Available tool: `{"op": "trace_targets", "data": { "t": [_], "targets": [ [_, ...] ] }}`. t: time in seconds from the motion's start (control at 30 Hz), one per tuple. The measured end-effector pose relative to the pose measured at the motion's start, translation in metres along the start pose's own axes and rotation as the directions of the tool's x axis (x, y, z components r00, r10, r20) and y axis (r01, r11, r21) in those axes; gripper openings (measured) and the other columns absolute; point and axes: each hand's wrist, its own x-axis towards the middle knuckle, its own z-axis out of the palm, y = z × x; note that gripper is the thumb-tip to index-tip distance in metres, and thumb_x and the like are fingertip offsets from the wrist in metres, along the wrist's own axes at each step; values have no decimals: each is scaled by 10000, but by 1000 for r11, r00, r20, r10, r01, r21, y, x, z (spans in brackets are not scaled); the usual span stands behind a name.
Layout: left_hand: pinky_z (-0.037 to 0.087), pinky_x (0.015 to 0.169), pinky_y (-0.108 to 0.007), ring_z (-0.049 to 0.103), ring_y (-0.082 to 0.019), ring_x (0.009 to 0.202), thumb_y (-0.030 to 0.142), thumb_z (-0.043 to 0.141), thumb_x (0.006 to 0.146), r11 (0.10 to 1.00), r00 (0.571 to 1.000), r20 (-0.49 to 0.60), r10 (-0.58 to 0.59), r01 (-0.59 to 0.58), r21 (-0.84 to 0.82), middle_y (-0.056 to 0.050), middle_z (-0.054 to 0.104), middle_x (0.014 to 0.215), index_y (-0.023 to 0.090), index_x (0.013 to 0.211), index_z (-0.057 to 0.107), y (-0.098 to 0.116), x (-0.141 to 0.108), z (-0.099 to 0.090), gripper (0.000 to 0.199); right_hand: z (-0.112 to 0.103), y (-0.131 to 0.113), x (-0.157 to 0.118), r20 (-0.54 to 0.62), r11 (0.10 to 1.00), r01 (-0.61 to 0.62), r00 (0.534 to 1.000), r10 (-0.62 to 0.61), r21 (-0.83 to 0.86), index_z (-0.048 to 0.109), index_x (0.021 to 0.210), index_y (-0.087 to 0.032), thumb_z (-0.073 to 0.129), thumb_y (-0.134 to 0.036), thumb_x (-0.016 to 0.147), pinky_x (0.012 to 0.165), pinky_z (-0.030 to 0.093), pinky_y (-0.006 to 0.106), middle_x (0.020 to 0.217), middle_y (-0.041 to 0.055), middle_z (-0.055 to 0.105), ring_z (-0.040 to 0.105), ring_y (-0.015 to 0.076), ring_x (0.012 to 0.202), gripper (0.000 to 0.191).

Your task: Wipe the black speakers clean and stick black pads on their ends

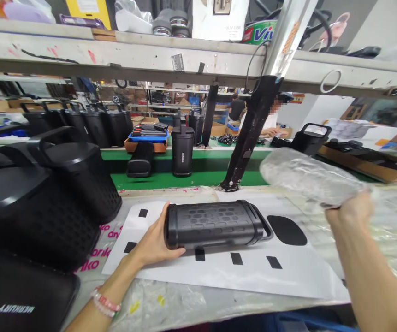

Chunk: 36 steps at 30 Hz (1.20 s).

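At the left, large black speakers (pixel 84 177) are crowding the near corner, their right edges bordering pink-lettered plastic (pixel 89 264); a white sheet (pixel 226 281) is lying to their right, a narrow strip of that plastic running between; the left hand (pixel 155 242), a beaded bracelet (pixel 105 302) circling its wrist, is gripping the left end of a textured black speaker (pixel 215 223), thumb pressing at the near edge, fingers wrapping toward the far one; this speaker is lying on its side across the middle of the sheet, its handle (pixel 263 223) pointing right; white room is showing between it and the sheet's near edge, small black squares (pixel 237 258) dotting that space; at the far side, an upright speaker (pixel 183 152) is standing on a green strip (pixel 163 182); a dark post (pixel 248 133) is rising to its right; a rounded black pad (pixel 287 229) is lying just beside the handle, leaving little room there; farther right, the right hand (pixel 355 207) is holding a clear plastic bag (pixel 302 175) above the table, fingers bunching its near right end, blur hiding how tightly; an open carton (pixel 367 166) is sitting beyond, at the far right
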Motion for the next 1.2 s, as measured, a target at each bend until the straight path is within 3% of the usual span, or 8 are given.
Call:
{"op": "trace_targets", "data": {
  "t": [0.13, 0.3, 0.47, 0.53, 0.57, 0.67, 0.73, 1.2],
  "targets": [
    [267, 1194, -503, 376, -349, 1421, 334, 860, 601, 998, 999, 37, 21, -24, 65, -163, 376, 1548, 211, 1569, 58, -2, 0, 0, 1264, 16, -43, -6, 13, 909, 313, 947, -322, -276, 457, 1396, -46, 457, -221, 979, 1003, 312, 455, 1355, 265, 483, 432, 346, 1287, 452],
    [278, 1191, -499, 338, -342, 1443, 369, 836, 636, 990, 997, 68, 40, -49, 131, -176, 316, 1577, 188, 1566, -14, -1, 0, 0, 1273, 37, -58, -25, 559, 346, 750, 655, -508, -564, 520, 1347, -40, 381, -303, 1027, 797, 385, 429, 1222, 279, 560, 524, 368, 1138, 437],
    [287, 1195, -476, 350, -349, 1435, 382, 836, 632, 989, 997, 68, 45, -54, 138, -185, 338, 1563, 168, 1567, -9, -2, 0, 1, 1279, 65, -93, -74, 495, 308, 711, 677, -545, -632, 630, 1080, 99, 296, -290, 1012, 805, 380, 532, 1112, 366, 552, 480, 482, 1095, 517],
    [301, 1189, -480, 365, -351, 1426, 377, 829, 638, 989, 997, 63, 53, -62, 135, -177, 350, 1557, 178, 1568, -12, -4, 1, 1, 1269, 77, -105, -128, 608, 358, 788, 614, -504, -500, 647, 993, 82, 346, -224, 971, 749, 447, 477, 943, 317, 623, 594, 408, 916, 430],
    [315, 1181, -492, 377, -354, 1419, 369, 824, 642, 988, 996, 62, 59, -67, 141, -177, 354, 1555, 181, 1567, -19, -6, 2, 2, 1266, 82, -108, -162, 670, 364, 832, 554, -494, -420, 671, 950, 16, 374, -222, 958, 711, 479, 422, 869, 246, 657, 627, 337, 806, 381],
    [344, 1161, -533, 399, -382, 1398, 296, 828, 589, 980, 993, 64, 100, -109, 166, -184, 336, 1564, 179, 1564, 50, -8, 4, 1, 1253, 81, -96, -260, 844, 327, 945, 152, -515, 29, 680, 1139, -85, 447, -161, 895, 870, 521, 289, 1084, 122, 707, 658, 221, 981, 346],
    [361, 1155, -534, 420, -390, 1381, 233, 822, 542, 975, 987, 76, 140, -151, 165, -183, 360, 1552, 167, 1534, 198, -7, 5, 1, 1174, 69, -81, -301, 832, 301, 940, 36, -554, 160, 599, 1300, -37, 461, -138, 835, 1040, 462, 338, 1325, 138, 595, 556, 246, 1224, 495],
    [481, 1069, -482, 593, -346, 1216, 238, 764, 573, 971, 985, 106, 137, -155, 184, -154, 607, 1322, 151, 1297, 492, -5, 7, -1, 779, 63, -78, -321, 832, 452, 880, 138, -538, 147, 572, 1327, 1, 417, -159, 893, 1101, 385, 501, 1392, 158, 512, 480, 314, 1305, 488]
  ]
}}
